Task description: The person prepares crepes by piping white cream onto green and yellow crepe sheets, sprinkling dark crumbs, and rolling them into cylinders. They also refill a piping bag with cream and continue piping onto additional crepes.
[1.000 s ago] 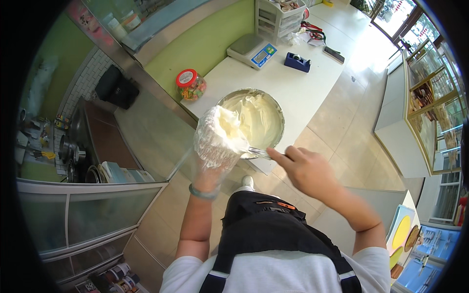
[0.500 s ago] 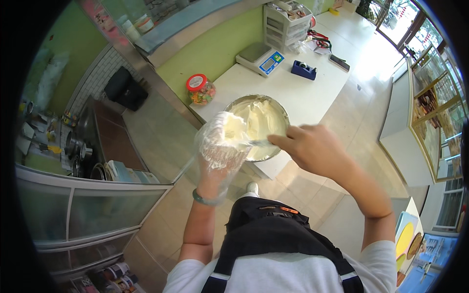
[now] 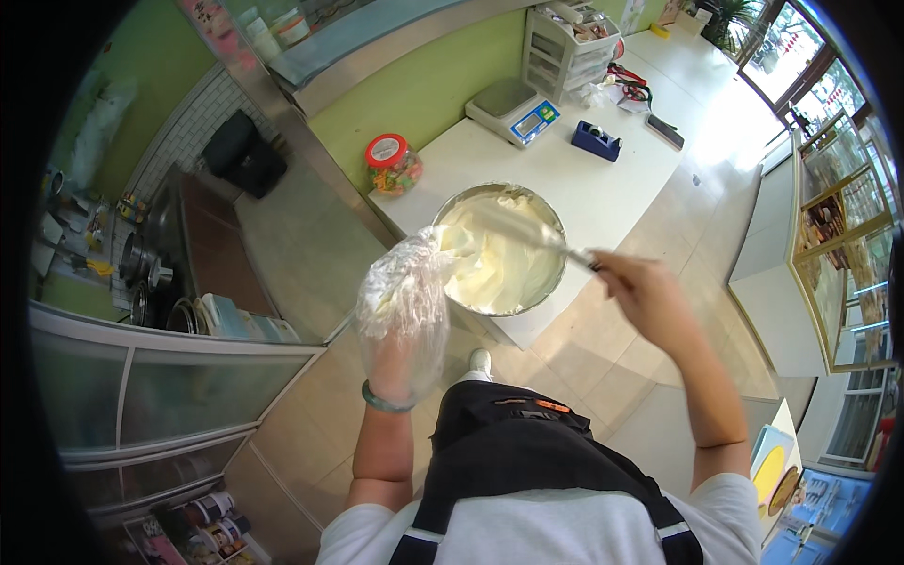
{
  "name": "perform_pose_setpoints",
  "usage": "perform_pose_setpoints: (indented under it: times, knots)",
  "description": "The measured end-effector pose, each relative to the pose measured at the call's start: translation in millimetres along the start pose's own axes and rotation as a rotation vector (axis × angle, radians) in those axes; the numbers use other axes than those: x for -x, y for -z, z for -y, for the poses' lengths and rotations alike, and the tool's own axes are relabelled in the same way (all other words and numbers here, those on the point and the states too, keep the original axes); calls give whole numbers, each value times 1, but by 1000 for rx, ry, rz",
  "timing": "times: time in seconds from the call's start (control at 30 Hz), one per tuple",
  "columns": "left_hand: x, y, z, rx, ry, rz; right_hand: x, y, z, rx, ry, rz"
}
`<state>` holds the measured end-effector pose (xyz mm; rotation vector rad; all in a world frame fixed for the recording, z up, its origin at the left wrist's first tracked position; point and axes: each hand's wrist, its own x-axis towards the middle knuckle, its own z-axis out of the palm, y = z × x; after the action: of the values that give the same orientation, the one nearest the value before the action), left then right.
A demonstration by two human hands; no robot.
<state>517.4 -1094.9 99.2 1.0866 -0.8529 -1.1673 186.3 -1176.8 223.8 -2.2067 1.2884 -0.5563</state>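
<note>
My left hand point(image 3: 394, 350) is wrapped in a clear plastic piping bag point(image 3: 411, 282), its open top turned down over my fingers. White cream smears the bag, and its mouth is beside the bowl's left rim. Those fingers are curled round the bag and partly hidden by it. A spatula point(image 3: 527, 230), its blade blurred by motion, is held by the handle in my right hand point(image 3: 642, 290). The blade passes above the pale yellow cream point(image 3: 499, 273) in a round metal bowl point(image 3: 562, 252). This bowl stands at the near end of the white counter.
A red-lidded jar of colourful sweets point(image 3: 393, 166) stands behind the bowl on the left. Farther back on the counter point(image 3: 603, 198) are a digital scale point(image 3: 513, 111), a blue tape dispenser point(image 3: 596, 139) and a drawer unit point(image 3: 568, 52). Glass display cases point(image 3: 843, 235) line the right side.
The spatula has moved from the piping bag's mouth to over the bowl, as my right hand shifted right. My left hand with the bag has drawn slightly left and down.
</note>
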Motion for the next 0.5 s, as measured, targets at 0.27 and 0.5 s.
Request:
perform_pose_setpoints:
  times: [0.27,0.5]
  knots:
    - [24,-25,-6,-589,-411,-1,26,-37,30,-2,191,-166]
    - [-5,-13,-16,-787,-625,-180,6,0,33,419,495,64]
